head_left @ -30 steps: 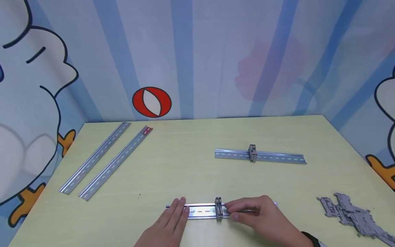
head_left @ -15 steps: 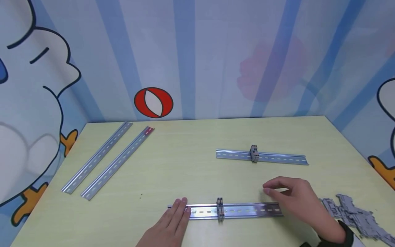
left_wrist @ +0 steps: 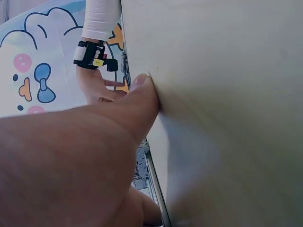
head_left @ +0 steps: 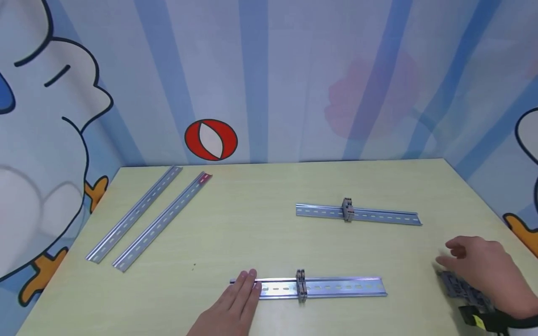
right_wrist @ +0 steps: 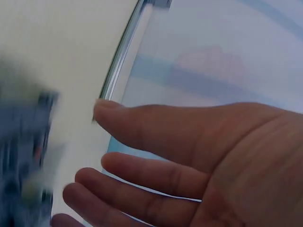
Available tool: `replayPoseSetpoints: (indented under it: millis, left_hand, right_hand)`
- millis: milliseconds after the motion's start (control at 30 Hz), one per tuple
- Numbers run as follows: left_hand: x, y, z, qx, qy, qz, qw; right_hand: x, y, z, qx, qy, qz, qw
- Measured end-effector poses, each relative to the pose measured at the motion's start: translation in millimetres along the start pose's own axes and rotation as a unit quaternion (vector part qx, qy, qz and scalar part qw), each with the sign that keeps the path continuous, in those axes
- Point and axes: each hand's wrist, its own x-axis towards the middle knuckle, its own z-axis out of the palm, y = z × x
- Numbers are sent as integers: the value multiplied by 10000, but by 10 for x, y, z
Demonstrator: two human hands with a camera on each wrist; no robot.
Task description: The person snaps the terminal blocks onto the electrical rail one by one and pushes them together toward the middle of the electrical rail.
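My left hand [head_left: 231, 303] rests with straight fingers on the left end of a slotted metal DIN rail [head_left: 344, 286] near the table's front. Two thin grey terminal blocks [head_left: 301, 285] stand side by side on that rail, right of the hand. At the right, my right hand [head_left: 487, 270] hovers over a pile of grey terminal blocks [head_left: 456, 287], partly hiding it. In the right wrist view the fingers of the right hand [right_wrist: 189, 170] are loosely spread with nothing between them, and the grey pile [right_wrist: 21, 156] is blurred beside them.
Farther back lies another rail [head_left: 386, 216] with a grey terminal block [head_left: 347, 210] on it. Two bare rails, one plain [head_left: 134, 214] and one with a red end [head_left: 164, 221], lie slanted at the left. A printed cloth wall [head_left: 286, 84] closes off the table's back.
My right hand has left the terminal blocks on the front rail and moved right, over the grey pile. The left hand stays on the rail.
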Motion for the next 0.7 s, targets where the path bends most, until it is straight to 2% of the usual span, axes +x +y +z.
replayPoseSetpoints:
  millis: [100, 167, 200, 300, 400, 533, 600, 700]
  left_hand:
    - [4, 0, -17, -11, -59, 3, 10000]
    - [6, 5, -29, -37, -115, -10, 9999]
    - [8, 6, -33, -34, -145, -13, 9999]
    - [0, 3, -34, -42, -175, -38, 9998]
    - [-3, -2, -31, -36, -180, -33, 9998]
    - [-5, -2, -34, -112, -152, -42, 9998]
    - [-2, 3, -38, -183, -166, -59, 9997]
    - [6, 10, -44, -269, -259, -81, 9993]
  right_hand:
    - [40, 152, 0, -352, -129, 675, 9970]
    - [3, 149, -65, -576, -317, 1182, 9908]
    - [-46, 113, -121, -661, -432, 1362, 9875]
    - [-15, 156, -115, -740, -659, 1716, 9802]
    - [9, 170, -99, -658, -589, 1585, 9834]
    - [39, 185, -41, -304, 41, 874, 9957]
    - [48, 206, -11, -156, 284, 613, 9976]
    - [50, 244, 12, -160, 257, 618, 9976]
